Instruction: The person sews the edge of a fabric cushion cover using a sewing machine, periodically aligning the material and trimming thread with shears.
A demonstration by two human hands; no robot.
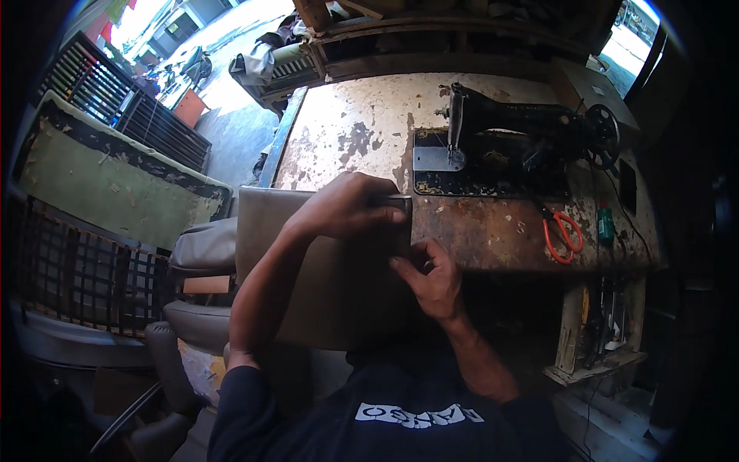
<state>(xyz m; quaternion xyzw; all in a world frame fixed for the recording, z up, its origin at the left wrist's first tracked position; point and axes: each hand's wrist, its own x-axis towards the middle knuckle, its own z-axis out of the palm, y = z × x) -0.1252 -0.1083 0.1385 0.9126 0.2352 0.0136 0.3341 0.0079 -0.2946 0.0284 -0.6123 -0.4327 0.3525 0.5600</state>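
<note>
A grey-brown vinyl-covered piece (323,296) stands upright in front of me against the worktable. My left hand (354,204) is closed over its top edge near the right corner. Lower down, my right hand (431,281) grips the same piece's right edge, thumb against the near face. Behind on the table is a black sewing machine (516,112) with a handwheel. Orange-handled scissors (562,235) lie right of my right hand, beside a small green bottle (604,223).
The worn worktable (339,131) spans the middle. Green padded panels (100,169), grey upholstered pieces (200,246), a strapped frame (85,277) and a metal grille (92,85) crowd the left. A wooden structure (362,38) stands behind the table; a wooden stand (570,323) is below right.
</note>
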